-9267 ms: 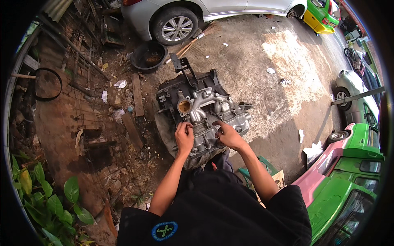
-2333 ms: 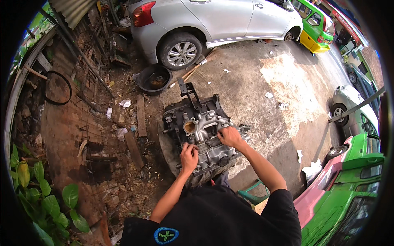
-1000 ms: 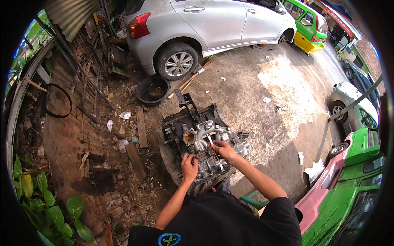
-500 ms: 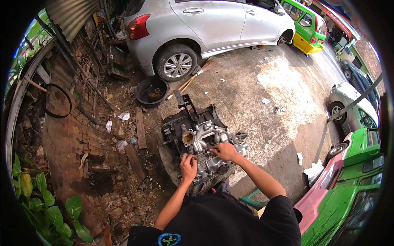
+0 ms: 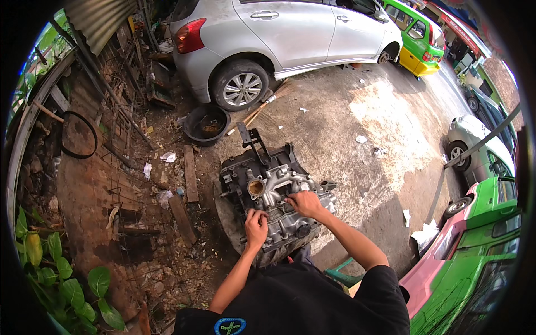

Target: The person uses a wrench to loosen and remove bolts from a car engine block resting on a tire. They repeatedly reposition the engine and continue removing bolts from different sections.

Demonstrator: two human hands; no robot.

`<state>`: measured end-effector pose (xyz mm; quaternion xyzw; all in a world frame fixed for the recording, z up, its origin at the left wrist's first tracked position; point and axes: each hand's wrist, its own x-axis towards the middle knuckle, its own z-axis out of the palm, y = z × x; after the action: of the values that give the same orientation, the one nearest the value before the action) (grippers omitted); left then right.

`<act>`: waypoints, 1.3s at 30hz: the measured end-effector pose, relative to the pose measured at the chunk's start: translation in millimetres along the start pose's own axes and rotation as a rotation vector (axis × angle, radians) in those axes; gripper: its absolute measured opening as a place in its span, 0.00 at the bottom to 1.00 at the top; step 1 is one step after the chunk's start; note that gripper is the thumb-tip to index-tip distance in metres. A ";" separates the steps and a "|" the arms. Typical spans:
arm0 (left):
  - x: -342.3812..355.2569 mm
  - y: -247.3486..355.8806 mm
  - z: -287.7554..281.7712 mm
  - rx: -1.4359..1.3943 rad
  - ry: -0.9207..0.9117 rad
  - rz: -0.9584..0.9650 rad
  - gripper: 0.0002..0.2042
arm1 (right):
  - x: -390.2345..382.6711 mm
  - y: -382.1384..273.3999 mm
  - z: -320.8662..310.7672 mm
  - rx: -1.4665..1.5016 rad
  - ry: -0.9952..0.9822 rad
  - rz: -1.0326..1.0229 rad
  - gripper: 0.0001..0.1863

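Observation:
A greasy engine (image 5: 301, 229) stands in front of me, with a silver intake manifold (image 5: 279, 181) on top and a round opening (image 5: 255, 187) at its left. My left hand (image 5: 256, 226) is curled at the engine's near left, below that opening, with its fingertips on the metal; what they hold, if anything, is hidden. My right hand (image 5: 304, 204) is higher and to the right, fingers bent down onto the metal just below the manifold's middle, closed around something too small and hidden to name.
A silver car (image 5: 290, 33) stands beyond the engine, with a black basin (image 5: 195, 134) and broom (image 5: 257, 114) beside it. Debris and boards (image 5: 184, 218) lie left, plants (image 5: 72, 293) lower left. Green-and-pink vehicle (image 5: 458, 257), a pole (image 5: 486, 139) and a green stool (image 5: 340, 271) are at right.
A second ago my right hand held a silver wrench lengthwise; that wrench is no longer plainly visible and the hand is bent lower. Earlier both hands sat differently, and the view has tilted upward.

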<state>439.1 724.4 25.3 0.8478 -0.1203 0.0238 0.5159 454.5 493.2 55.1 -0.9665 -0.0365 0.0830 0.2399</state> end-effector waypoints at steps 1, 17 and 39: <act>0.0 0.5 -0.2 0.000 0.016 0.033 0.04 | 0.6 -0.3 -0.6 -0.004 -0.007 0.019 0.21; 0.1 -2.3 0.5 -0.002 0.020 0.060 0.04 | 8.7 5.5 -2.4 -0.034 -0.074 -0.022 0.21; 1.5 -0.3 0.2 0.006 0.007 0.047 0.04 | 7.1 12.5 -9.4 0.013 -0.129 -0.013 0.24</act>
<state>440.6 724.0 25.1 0.8462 -0.1385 0.0391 0.5130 463.6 478.7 56.4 -0.9573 -0.0576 0.1437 0.2441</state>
